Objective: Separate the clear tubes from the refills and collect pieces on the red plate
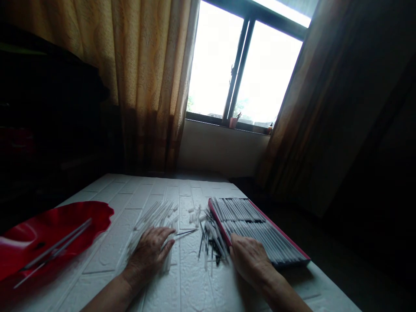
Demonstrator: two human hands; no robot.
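Note:
My left hand [151,249] is over a pile of clear thin plastic tubes [156,214], thumb and forefinger close together. A thin dark rod [187,232] sticks out from between those fingertips. Curled at the left edge of a red-rimmed tray [281,229], my right hand [248,255] has its fingertips mostly hidden; blur hides whether they grip a pale tube beside them. Two rows of grey, pen-like sticks [240,210] fill the tray. Between my hands lies a loose heap of dark rods [203,242] and clear pieces.
A red dish with a wavy rim [100,210] stands at the left, long thin sticks [58,247] resting in it. The white brick-patterned table [126,199] ends at the right beyond the tray. Behind are a curtain [152,86] and a window with a pink cup [233,122] on its sill.

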